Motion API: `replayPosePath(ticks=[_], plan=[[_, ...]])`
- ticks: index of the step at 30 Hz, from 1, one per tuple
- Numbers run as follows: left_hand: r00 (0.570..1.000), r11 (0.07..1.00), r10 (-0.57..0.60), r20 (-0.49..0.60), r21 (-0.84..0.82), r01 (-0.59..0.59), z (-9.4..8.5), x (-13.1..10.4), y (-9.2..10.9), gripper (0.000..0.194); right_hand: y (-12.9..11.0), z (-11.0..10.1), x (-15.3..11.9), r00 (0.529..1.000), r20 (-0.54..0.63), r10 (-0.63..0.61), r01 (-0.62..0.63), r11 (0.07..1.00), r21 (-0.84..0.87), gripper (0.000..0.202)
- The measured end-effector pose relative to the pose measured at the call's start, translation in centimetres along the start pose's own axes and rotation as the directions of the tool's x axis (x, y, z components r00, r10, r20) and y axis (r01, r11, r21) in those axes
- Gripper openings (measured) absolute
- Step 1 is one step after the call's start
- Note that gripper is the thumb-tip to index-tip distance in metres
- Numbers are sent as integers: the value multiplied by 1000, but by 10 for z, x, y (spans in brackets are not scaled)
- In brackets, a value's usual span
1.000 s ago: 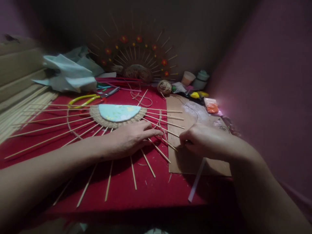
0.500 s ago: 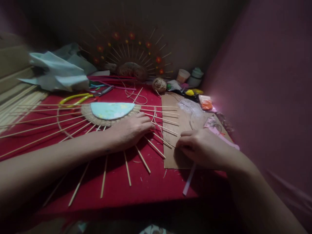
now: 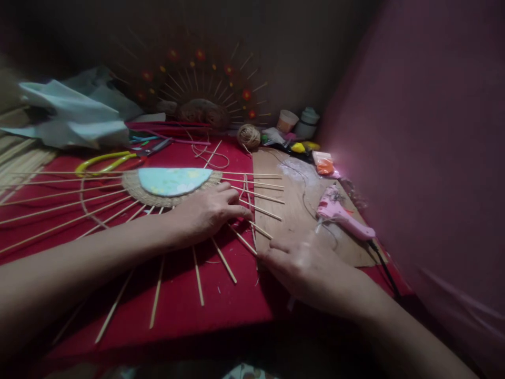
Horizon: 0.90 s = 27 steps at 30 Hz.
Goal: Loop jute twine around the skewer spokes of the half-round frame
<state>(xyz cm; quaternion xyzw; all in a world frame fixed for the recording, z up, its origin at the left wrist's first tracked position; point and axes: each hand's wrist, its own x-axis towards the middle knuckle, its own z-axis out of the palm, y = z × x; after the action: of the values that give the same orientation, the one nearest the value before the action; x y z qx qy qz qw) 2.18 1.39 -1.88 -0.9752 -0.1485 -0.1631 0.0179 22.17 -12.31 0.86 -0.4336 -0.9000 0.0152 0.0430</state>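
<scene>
A half-round woven piece with a light blue patterned cloth on it lies on the red tabletop, thin wooden sticks fanning out from its curved edge. My left hand rests over the sticks at the right of the weave, thumb and fingers apart, palm down. At the tips of the lower right sticks is my right hand, its fingers drawn together; whether they pinch a stick end is unclear. Twine loops over the sticks near my left fingers.
A pink glue gun lies on a cardboard sheet at right. Behind are a twine ball, yellow-handled scissors, a crumpled pale sheet, a cup and a jar. A decorated stick fan stands at the back.
My right hand has moved left and down to the stick tips, uncovering the glue gun. My left hand stays by the weave, its thumb stretched further out. The view has shifted slightly right.
</scene>
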Motion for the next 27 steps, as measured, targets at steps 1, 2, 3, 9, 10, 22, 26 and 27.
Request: replayPosePath(ticks=[1,2,3,9,10,22,26,27], plan=[[1000,1000,1,10,-12,-1,1,0,1,34,-2,0,0,1000,-8,-17,17,1000,-8,20],[1000,1000,-5,18,-25,6,1,-1,1,34,-4,0,0,999,-20,-40,39,999,-21,19],[1000,999,-13,21,-38,14,2,-2,2,34,-6,-2,1,998,-37,-59,58,997,-43,18],[1000,996,22,-11,-86,-23,5,-4,2,32,-11,-28,22,987,-97,-128,102,966,-238,25],[999,994,22,-26,-106,-24,5,-4,3,31,-10,-32,28,986,-101,-129,99,960,-262,26],[931,760,-364,-7,-580,293,-11,-7,2,25,47,-16,87,923,-380,-53,-64,955,-290,26],[908,729,-418,23,-588,351,-17,-12,-5,26,60,-11,80,911,-413,-4,-115,958,-263,26],[909,726,-414,43,-586,359,-18,-13,-5,26,64,-10,78,904,-428,17,-122,968,-220,25]])
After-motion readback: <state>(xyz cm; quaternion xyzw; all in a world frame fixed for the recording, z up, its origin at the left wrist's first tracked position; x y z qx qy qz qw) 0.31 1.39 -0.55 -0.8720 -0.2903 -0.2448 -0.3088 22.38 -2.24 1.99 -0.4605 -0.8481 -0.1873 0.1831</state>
